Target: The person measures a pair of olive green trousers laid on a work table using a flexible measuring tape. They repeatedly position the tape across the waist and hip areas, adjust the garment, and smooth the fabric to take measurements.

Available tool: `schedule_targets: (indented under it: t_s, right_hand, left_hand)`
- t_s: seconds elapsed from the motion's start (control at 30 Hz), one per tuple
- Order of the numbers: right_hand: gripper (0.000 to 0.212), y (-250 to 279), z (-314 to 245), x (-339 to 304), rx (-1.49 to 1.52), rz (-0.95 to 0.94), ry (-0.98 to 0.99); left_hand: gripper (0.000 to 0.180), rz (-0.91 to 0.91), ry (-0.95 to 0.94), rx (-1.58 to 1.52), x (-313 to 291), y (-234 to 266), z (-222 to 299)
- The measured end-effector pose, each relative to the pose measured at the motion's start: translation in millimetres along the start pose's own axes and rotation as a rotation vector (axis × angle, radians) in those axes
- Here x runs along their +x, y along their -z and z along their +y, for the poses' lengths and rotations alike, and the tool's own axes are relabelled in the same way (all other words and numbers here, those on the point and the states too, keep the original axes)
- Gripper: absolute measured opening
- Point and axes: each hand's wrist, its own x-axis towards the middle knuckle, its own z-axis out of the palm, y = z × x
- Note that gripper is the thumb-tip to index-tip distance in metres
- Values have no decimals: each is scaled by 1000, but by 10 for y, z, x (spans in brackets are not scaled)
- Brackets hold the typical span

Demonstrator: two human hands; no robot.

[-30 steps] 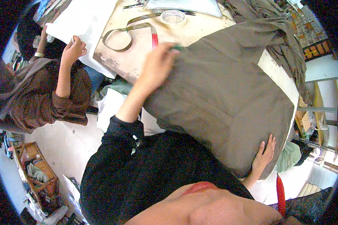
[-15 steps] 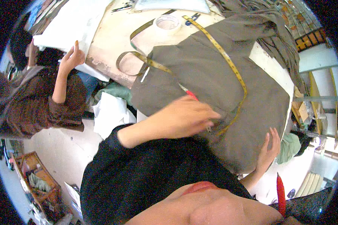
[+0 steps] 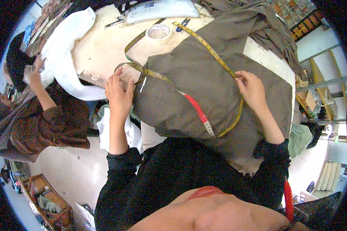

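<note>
A dark brown cloth (image 3: pixel 204 88) lies spread over the worktable in front of me. Across it curls a yellow tape measure (image 3: pixel 212 50) with a red stretch near a pale end. My right hand (image 3: pixel 252 90) has its thumb and fingers closed on the tape's right-hand run. Over the table's near-left edge, my left hand (image 3: pixel 119 90) has its fingers apart, beside the cloth's left edge and a loop of the tape; I see nothing held in it. A short white strip (image 3: pixel 143 84) lies on the cloth near that hand.
A roll of tape (image 3: pixel 158 34) and blue thread snips (image 3: pixel 181 25) lie on the worktable (image 3: pixel 100 50), beyond the cloth. At the left, another person's hand (image 3: pixel 35 79) is by white fabric (image 3: pixel 61 54). More brown cloth (image 3: pixel 275 34) is heaped at the far right.
My left hand has swung from over the cloth's middle to its left edge, uncovering the tape's red stretch. My right hand has moved up from the cloth's lower right onto the tape measure.
</note>
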Motion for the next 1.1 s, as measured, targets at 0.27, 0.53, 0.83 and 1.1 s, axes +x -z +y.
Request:
schedule_targets:
  t_s: [0.27,0.53,0.83,1.1]
  right_hand:
    - [20,953,1398,-749,-436,635,-311]
    - [27,1061,2434,-1308,-220,444,-542]
    - [18,783,1347,-958,-113,391,-96]
    - [20,719,1152,-906,-265,237,-136]
  left_hand:
    - [34,-161,-70,-158,135,-151,191]
    - [27,-13,77,-243,317,-154,-56]
    - [44,-162,-387,199,1133,-450,-297]
    - [31,-270,-481,245,1231,-451,-315]
